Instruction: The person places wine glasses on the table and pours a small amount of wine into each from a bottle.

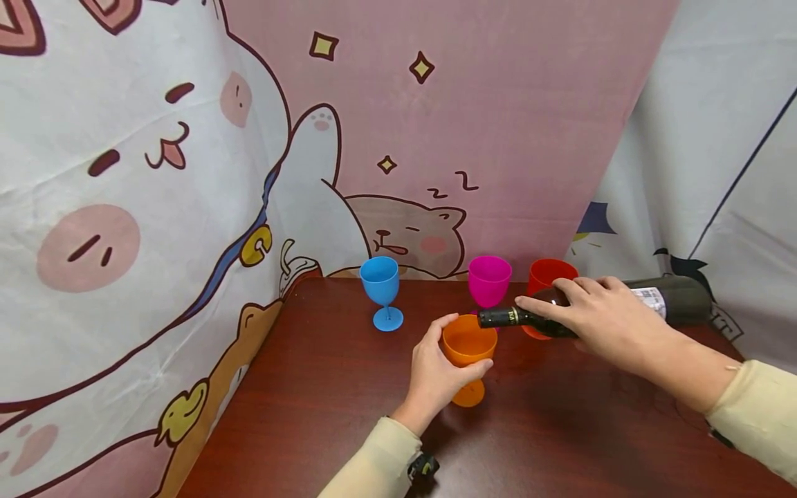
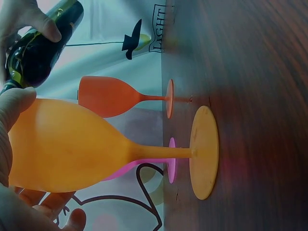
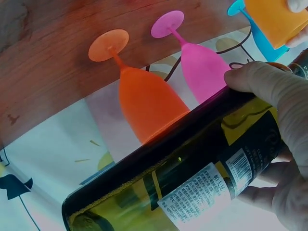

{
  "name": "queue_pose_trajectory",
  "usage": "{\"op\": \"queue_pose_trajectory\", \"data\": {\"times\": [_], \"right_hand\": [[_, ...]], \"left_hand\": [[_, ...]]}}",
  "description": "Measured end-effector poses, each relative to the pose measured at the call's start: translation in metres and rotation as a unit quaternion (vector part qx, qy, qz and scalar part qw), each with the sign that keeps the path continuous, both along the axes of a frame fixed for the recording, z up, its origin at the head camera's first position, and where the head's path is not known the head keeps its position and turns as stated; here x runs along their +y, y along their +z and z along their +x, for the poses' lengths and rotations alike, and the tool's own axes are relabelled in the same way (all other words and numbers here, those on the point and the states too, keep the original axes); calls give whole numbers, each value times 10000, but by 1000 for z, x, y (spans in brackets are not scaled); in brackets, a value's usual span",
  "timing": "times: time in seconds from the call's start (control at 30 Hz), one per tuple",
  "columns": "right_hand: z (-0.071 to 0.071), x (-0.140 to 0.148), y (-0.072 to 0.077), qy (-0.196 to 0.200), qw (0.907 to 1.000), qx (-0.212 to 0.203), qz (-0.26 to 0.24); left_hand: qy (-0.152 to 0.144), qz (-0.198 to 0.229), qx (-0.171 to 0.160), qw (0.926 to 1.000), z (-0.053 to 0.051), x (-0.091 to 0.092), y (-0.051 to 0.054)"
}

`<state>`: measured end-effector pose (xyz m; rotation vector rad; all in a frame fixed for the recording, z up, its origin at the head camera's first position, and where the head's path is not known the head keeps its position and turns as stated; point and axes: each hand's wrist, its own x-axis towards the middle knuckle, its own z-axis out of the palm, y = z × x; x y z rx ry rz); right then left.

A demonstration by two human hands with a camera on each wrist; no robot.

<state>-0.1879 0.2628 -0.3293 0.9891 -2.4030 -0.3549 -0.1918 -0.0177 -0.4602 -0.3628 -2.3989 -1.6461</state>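
A cloth backdrop rises behind and along both sides, printed with a big white cat, a sleeping brown bear and small yellow stars. Below it spreads the dark reddish-brown bench. Above the bench, the dark glass bottle lies nearly level in the air, its neck pointing left and its base to the right. The right hand has its grip wrapped around the bottle near the shoulder. The left hand has its grip around the bowl of the orange cup, thumb on the near side and fingers on the far side. That stemmed cup is upright at the front of the group; whether its foot touches the bench I cannot tell. The bottle's mouth is at the cup's right rim. Toward the back edge stand three more stemmed cups: the blue cup at left, the pink cup, and the red cup partly behind the bottle. Smallest is the bottle's white label, printed with a barcode.
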Motion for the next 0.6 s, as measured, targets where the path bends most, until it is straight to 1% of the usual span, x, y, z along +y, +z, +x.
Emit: {"op": "queue_pose_trajectory", "data": {"times": [0.37,0.6], "right_hand": [[0,-4,2,-72,9998,-23,198],[1,-4,3,-200,9993,-103,289]], "left_hand": [[24,-18,80,10000,-1,1,-1],[67,-74,111,9999,-1,2,0]]}}
